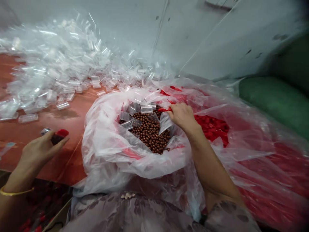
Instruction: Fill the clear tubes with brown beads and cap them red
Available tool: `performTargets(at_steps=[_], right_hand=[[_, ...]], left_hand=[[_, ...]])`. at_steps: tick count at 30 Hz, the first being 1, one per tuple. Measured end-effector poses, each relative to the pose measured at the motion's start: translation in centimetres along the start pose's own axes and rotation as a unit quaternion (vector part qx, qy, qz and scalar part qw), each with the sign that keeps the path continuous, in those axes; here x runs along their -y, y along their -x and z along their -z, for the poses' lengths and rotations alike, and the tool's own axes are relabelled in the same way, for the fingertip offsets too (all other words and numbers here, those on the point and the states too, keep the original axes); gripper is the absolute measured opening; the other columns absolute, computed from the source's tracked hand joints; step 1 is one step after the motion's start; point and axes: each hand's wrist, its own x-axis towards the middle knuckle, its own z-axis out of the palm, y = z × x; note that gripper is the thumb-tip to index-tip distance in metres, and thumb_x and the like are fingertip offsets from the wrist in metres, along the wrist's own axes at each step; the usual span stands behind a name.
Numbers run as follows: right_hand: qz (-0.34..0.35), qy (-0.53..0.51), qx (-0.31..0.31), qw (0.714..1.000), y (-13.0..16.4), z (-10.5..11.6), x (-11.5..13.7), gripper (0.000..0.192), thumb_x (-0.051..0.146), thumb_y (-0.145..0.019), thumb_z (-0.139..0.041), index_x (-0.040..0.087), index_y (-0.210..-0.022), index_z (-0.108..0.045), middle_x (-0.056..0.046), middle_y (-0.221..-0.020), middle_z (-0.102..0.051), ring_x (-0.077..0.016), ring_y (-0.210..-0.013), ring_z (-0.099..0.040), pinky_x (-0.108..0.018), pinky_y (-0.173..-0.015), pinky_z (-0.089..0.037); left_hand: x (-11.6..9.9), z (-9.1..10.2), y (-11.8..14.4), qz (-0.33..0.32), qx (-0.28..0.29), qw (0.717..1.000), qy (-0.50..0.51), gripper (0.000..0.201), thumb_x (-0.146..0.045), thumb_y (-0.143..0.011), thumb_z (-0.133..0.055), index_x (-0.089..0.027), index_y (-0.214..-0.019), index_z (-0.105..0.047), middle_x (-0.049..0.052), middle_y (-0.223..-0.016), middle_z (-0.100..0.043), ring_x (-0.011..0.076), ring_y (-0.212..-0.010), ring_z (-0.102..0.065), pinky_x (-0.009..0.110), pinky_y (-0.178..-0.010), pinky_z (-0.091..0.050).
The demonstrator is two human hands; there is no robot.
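Note:
My left hand [40,149], at the left above the table, is closed around a small red-capped tube [58,138] with dark contents. At the far rim of an opened plastic bag [100,138], my right hand [183,116] pinches a small red plastic piece [164,110]; its exact kind is hard to make out. Round brown balls [152,132] lie in the bag's mouth below that hand. Several empty clear tubes [146,109] rest on top of the balls.
A large heap of clear tubes [60,61] spreads over the red-brown tabletop [70,161] against the pale wall [135,29]. To the right, another clear bag holds red pieces [212,127]. A green rounded object [272,100] stands behind it.

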Motion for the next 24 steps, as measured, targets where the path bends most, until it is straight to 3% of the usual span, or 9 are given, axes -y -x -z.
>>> performTargets(at_steps=[1, 3, 5, 7, 10, 13, 15, 18, 24], right_hand=[[-0.008, -0.007, -0.022, 1.0, 0.2, 0.0, 0.2, 0.029, 0.028, -0.089, -0.044, 0.011, -0.098, -0.066, -0.021, -0.099, -0.069, -0.033, -0.096, -0.059, -0.042, -0.079, -0.042], [-0.033, -0.054, -0.078, 0.995, 1.0, 0.3, 0.8, 0.026, 0.026, -0.087, -0.045, 0.011, -0.097, -0.065, -0.02, -0.094, -0.069, -0.0316, -0.089, -0.06, -0.041, -0.076, -0.043], [-0.048, -0.146, -0.141, 0.978, 2.0, 0.6, 1.4, 0.025, 0.027, -0.086, -0.048, 0.014, -0.101, -0.063, -0.016, -0.093, -0.069, -0.0281, -0.084, -0.061, -0.039, -0.073, -0.044], [-0.045, -0.28, -0.183, 0.941, 3.3, 0.6, 2.5, 0.025, 0.03, -0.086, -0.049, 0.017, -0.105, -0.06, -0.01, -0.091, -0.068, -0.023, -0.076, -0.061, -0.035, -0.069, -0.045], [-0.051, -0.498, -0.172, 0.848, 5.1, -0.2, 4.6, 0.024, 0.036, -0.088, -0.05, 0.021, -0.105, -0.057, -0.002, -0.079, -0.065, -0.0144, -0.058, -0.056, -0.028, -0.056, -0.045], [-0.086, -0.632, -0.141, 0.757, 6.2, -1.5, 6.3, 0.023, 0.041, -0.086, -0.053, 0.021, -0.097, -0.056, 0.003, -0.071, -0.061, -0.0086, -0.047, -0.05, -0.023, -0.047, -0.041], [-0.101, -0.673, -0.128, 0.721, 6.6, -2.2, 6.6, 0.024, 0.043, -0.083, -0.057, 0.021, -0.093, -0.056, 0.004, -0.069, -0.06, -0.0063, -0.044, -0.047, -0.021, -0.045, -0.039], [-0.107, -0.703, -0.118, 0.693, 6.8, -2.7, 6.5, 0.025, 0.043, -0.082, -0.06, 0.021, -0.093, -0.057, 0.005, -0.07, -0.06, -0.0049, -0.043, -0.047, -0.02, -0.044, -0.038], [-0.083, -0.701, -0.124, 0.697, 7.1, -2.8, 6.1, 0.025, 0.042, -0.084, -0.059, 0.021, -0.098, -0.059, 0.005, -0.071, -0.061, -0.0048, -0.044, -0.049, -0.02, -0.045, -0.039]], left_hand=[[0.4, 0.3, -0.2, 0.0, 0.016, 0.998, -0.054, 0.028, -0.047, -0.075, -0.066, -0.02, -0.069, -0.06, 0.0, -0.056, -0.06, 0.0191, -0.052, -0.053, 0.026, -0.05, -0.034], [-0.6, 0.9, -0.5, -0.037, -0.018, 0.994, -0.106, 0.025, -0.044, -0.081, -0.059, -0.019, -0.085, -0.063, 0.007, -0.081, -0.07, 0.0257, -0.074, -0.063, 0.031, -0.061, -0.044], [-3.8, 1.3, -0.8, -0.132, -0.09, 0.986, -0.053, 0.026, -0.039, -0.086, -0.055, -0.017, -0.099, -0.063, 0.01, -0.101, -0.071, 0.0264, -0.093, -0.064, 0.035, -0.078, -0.048], [-8.1, 1.4, -1.1, -0.257, -0.094, 0.962, 0.018, 0.025, -0.039, -0.09, -0.051, -0.018, -0.098, -0.064, 0.008, -0.099, -0.072, 0.0226, -0.093, -0.064, 0.034, -0.086, -0.048], [-14.9, 0.6, -1.8, -0.399, 0.025, 0.916, 0.025, 0.028, -0.037, -0.092, -0.048, -0.018, -0.09, -0.068, 0.008, -0.09, -0.073, 0.0206, -0.086, -0.065, 0.032, -0.081, -0.047], [-19.6, -0.6, -3.1, -0.412, 0.163, 0.892, -0.085, 0.033, -0.034, -0.091, -0.047, -0.013, -0.08, -0.07, 0.013, -0.079, -0.071, 0.0233, -0.079, -0.066, 0.031, -0.071, -0.046], [-21.2, -1.1, -3.9, -0.408, 0.212, 0.876, -0.143, 0.036, -0.036, -0.09, -0.046, -0.011, -0.08, -0.07, 0.015, -0.078, -0.07, 0.025, -0.077, -0.066, 0.031, -0.066, -0.044], [-21.9, -1.1, -4.9, -0.42, 0.238, 0.858, -0.174, 0.033, -0.038, -0.086, -0.05, -0.012, -0.087, -0.069, 0.013, -0.083, -0.071, 0.024, -0.077, -0.066, 0.029, -0.063, -0.043], [-23.0, -1.3, -4.2, -0.444, 0.276, 0.844, -0.12, 0.02, -0.028, -0.081, -0.056, -0.016, -0.087, -0.07, 0.007, -0.083, -0.071, 0.0186, -0.075, -0.065, 0.025, -0.06, -0.04]])
